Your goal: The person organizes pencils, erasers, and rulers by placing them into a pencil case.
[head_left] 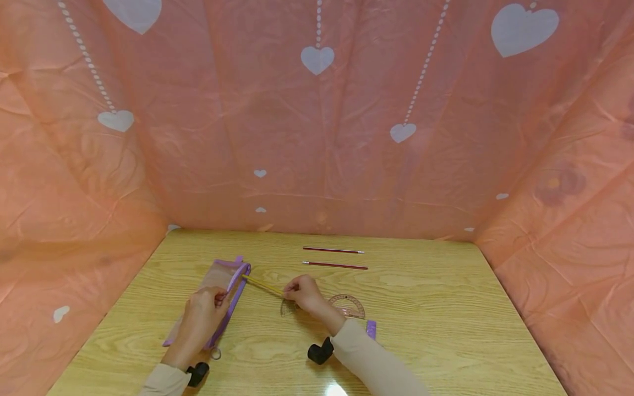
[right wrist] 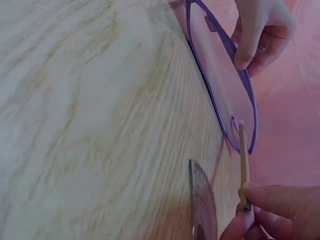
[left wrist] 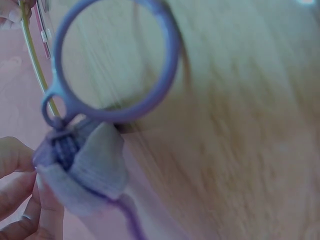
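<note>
My left hand point(head_left: 200, 311) pinches the upper rim of a see-through pencil pouch point(head_left: 218, 275) with purple trim. The pouch lies at the table's left, its mouth spread apart toward the right. Between the thumb and fingers of my right hand point(head_left: 305, 294) is a yellow pencil point(head_left: 262, 285). In the right wrist view the pencil point(right wrist: 244, 165) points its pale end into the pouch's mouth, and its dark end is by my fingertips. A purple ring point(left wrist: 172, 45) hangs from the zipper end in the left wrist view.
Two dark red pencils point(head_left: 334, 250) point(head_left: 337, 265) lie farther back. A clear protractor point(head_left: 358, 301) and a purple ruler point(head_left: 371, 329) are beside and partly under my right forearm. A small clear set square point(head_left: 286, 309) lies by my right hand. Pink curtains point(head_left: 317, 137) surround the table.
</note>
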`<state>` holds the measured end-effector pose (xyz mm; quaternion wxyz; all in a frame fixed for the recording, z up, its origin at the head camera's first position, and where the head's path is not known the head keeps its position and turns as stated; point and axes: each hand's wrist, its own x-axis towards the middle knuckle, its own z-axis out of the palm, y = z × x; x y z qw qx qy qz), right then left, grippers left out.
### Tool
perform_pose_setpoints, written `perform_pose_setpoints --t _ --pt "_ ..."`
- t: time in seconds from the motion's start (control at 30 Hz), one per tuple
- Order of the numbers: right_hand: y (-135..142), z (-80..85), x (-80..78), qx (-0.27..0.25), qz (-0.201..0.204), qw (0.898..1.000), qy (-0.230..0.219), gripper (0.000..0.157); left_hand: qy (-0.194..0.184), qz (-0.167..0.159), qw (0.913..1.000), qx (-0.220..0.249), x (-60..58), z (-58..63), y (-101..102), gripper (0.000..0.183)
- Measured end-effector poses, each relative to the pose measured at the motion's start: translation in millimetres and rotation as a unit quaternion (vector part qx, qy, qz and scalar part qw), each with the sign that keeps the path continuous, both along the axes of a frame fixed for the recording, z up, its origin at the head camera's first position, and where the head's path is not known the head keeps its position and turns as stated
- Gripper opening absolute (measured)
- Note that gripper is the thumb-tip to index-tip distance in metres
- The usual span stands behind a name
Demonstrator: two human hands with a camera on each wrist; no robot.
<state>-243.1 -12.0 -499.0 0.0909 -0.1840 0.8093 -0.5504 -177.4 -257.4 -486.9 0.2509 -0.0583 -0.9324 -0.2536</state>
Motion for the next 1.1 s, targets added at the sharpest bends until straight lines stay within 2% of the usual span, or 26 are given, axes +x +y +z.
perform_pose_setpoints --t 0.37,0.63,0.87,1.1 --pt "-14 0.0 4.0 -0.015 -0.009 1.000 -0.009 0.004 0.001 -0.006 1.0000 0.006 -0.2 -0.3 1 0.005" --pt "-23 1.4 4.4 0.013 -0.007 1.000 0.016 0.004 -0.008 -0.005 0.9999 0.011 0.4 -0.7 -1 0.005" --pt "-34 4.0 5.8 0.010 -0.003 1.000 0.017 0.005 0.011 -0.013 0.9998 0.010 1.4 0.3 1 0.007" --pt "-42 1.4 8.3 0.004 -0.022 1.000 0.014 0.005 0.014 -0.015 0.9997 0.012 1.7 0.3 3 0.008"
